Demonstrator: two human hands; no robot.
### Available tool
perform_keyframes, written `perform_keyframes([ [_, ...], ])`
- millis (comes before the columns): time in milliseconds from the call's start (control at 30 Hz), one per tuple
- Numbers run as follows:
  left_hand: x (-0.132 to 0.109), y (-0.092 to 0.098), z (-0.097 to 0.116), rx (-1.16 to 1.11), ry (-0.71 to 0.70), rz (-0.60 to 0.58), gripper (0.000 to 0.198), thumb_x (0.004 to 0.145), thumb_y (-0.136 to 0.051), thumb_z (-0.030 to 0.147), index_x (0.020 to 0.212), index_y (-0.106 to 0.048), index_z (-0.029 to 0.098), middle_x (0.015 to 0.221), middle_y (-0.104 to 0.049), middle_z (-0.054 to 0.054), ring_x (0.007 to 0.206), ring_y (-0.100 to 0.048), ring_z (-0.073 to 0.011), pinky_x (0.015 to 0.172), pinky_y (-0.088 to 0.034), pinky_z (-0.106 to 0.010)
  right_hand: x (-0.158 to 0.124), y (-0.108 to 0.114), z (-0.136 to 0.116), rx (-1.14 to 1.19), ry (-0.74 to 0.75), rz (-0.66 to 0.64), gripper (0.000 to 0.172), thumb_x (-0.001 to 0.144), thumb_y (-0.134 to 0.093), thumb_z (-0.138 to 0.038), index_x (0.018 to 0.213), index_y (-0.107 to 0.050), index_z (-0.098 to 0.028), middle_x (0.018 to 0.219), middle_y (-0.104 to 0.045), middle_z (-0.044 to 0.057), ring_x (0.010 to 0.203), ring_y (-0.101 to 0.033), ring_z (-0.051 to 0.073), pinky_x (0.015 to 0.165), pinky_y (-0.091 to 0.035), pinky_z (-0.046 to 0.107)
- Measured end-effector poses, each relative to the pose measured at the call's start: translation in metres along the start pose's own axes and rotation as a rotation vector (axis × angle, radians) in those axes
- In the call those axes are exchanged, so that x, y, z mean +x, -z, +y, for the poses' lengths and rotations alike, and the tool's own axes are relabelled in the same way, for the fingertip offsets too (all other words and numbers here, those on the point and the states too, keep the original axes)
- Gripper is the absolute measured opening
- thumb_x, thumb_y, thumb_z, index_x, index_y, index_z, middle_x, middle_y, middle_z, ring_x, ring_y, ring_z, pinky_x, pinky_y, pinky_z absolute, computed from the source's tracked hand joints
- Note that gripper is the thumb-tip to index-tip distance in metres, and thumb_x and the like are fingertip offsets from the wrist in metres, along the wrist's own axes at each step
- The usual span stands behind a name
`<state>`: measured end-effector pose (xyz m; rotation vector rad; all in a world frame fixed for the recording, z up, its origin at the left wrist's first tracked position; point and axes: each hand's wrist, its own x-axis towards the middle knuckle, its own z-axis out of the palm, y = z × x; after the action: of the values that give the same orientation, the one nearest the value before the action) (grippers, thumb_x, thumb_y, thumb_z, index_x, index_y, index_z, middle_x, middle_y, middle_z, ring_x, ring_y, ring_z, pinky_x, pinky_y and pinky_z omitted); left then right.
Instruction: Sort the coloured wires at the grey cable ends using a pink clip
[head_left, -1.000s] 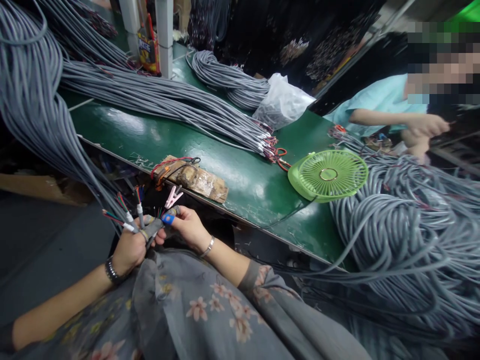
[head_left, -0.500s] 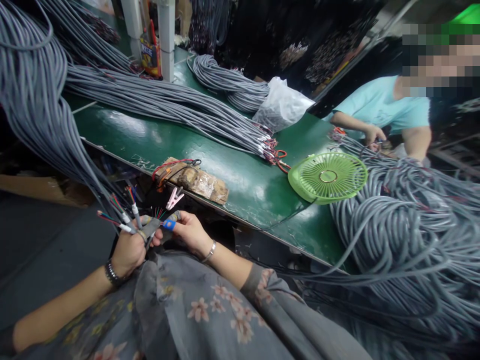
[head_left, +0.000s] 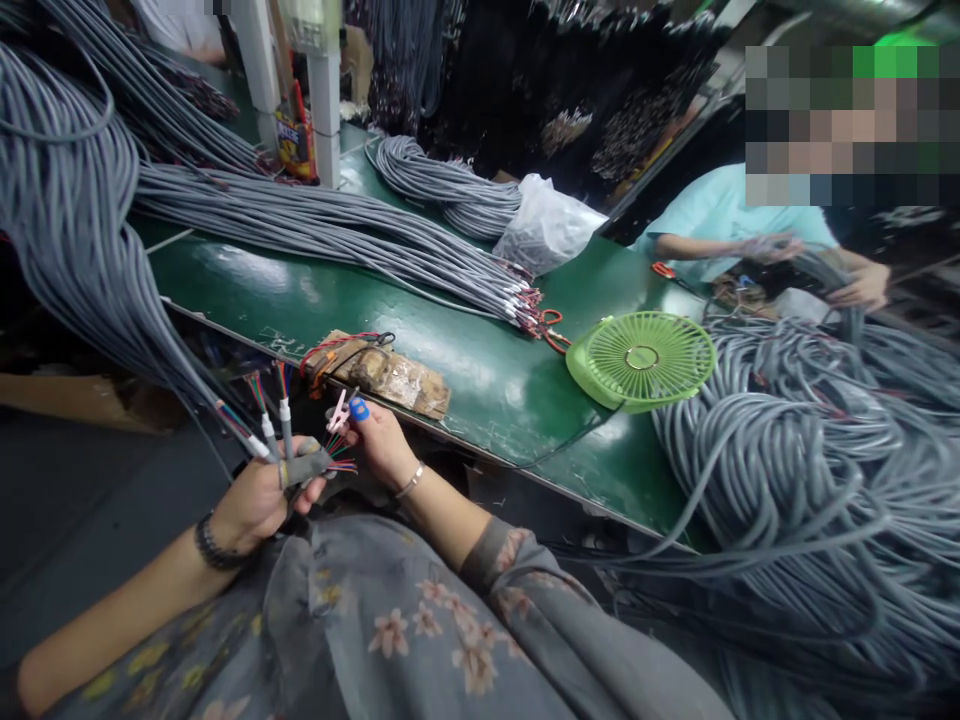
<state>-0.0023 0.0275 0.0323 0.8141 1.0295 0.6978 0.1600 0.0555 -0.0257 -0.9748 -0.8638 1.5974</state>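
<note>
My left hand (head_left: 255, 500) is closed around several grey cables (head_left: 287, 430) with white-banded ends. Their stripped coloured wires (head_left: 281, 378) fan out above the fist. More thin coloured wires (head_left: 341, 465) stick out to the right, past grey-wrapped fingers. My right hand (head_left: 386, 447) is beside a pink clothespin (head_left: 337, 412) at the bench edge, thumb and fingers drawn together. A blue wrap (head_left: 360, 408) covers its thumb tip. Whatever may be between these fingers is hidden.
A wooden block (head_left: 397, 380) with red and black leads lies on the green bench (head_left: 480, 385). Behind it stretches a long cable bundle (head_left: 337, 230). A green fan (head_left: 641, 358) stands beside heaped cable coils (head_left: 787, 470). Across the bench a co-worker (head_left: 697, 215) handles cables.
My right hand has moved from the wires at my left hand up to the clothespin. The left hand keeps its hold on the cables. The co-worker's hands have moved apart.
</note>
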Motion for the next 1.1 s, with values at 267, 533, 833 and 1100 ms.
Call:
perform_keyframes([
  [267, 0.01, 0.01, -0.006, -0.088, 0.024, -0.052, 0.052, 0.044, -0.101, 0.054, 0.059, -0.068, 0.017, 0.039, -0.056, 0.002, 0.035, -0.041, -0.0062, 0.034, -0.029, -0.015, 0.008, -0.01, 0.008, 0.249, -0.154, -0.01, 0.061, 0.084, -0.07, -0.079, 0.082, -0.071, -0.018, 0.072, -0.064, 0.001, 0.062, -0.053, 0.012, 0.059, -0.048, 0.024],
  [533, 0.011, 0.007, -0.008, -0.058, 0.056, -0.052, 0.049, 0.044, -0.1, 0.051, 0.055, -0.068, 0.016, 0.038, -0.055, 0.002, 0.034, -0.04, -0.0058, 0.033, -0.028, -0.015, 0.008, -0.017, 0.002, 0.394, -0.202, 0.093, 0.051, 0.084, -0.08, -0.066, 0.077, -0.071, -0.016, 0.065, -0.065, -0.001, 0.058, -0.055, 0.01, 0.057, -0.049, 0.022],
  [833, 0.0, 0.002, -0.003, -0.048, 0.042, 0.023, 0.055, 0.037, -0.1, 0.057, 0.051, -0.064, 0.018, 0.037, -0.054, 0.002, 0.032, -0.04, -0.0066, 0.033, -0.027, -0.017, 0.002, -0.012, -0.009, 0.434, -0.306, -0.017, 0.059, 0.099, -0.057, -0.07, 0.078, -0.068, -0.016, 0.071, -0.069, 0.002, 0.058, -0.058, 0.01, 0.054, -0.049, 0.02],
  [1100, -0.012, -0.01, -0.004, -0.012, -0.043, 0.077, 0.051, 0.047, -0.096, 0.057, 0.05, -0.064, 0.018, 0.042, -0.059, 0.001, 0.036, -0.046, -0.0073, 0.038, -0.032, -0.018, -0.003, -0.008, -0.008, 0.393, -0.237, 0.02, 0.038, 0.097, -0.072, -0.053, 0.087, -0.073, -0.016, 0.071, -0.068, 0.0, 0.06, -0.056, 0.009, 0.055, -0.048, 0.018],
])
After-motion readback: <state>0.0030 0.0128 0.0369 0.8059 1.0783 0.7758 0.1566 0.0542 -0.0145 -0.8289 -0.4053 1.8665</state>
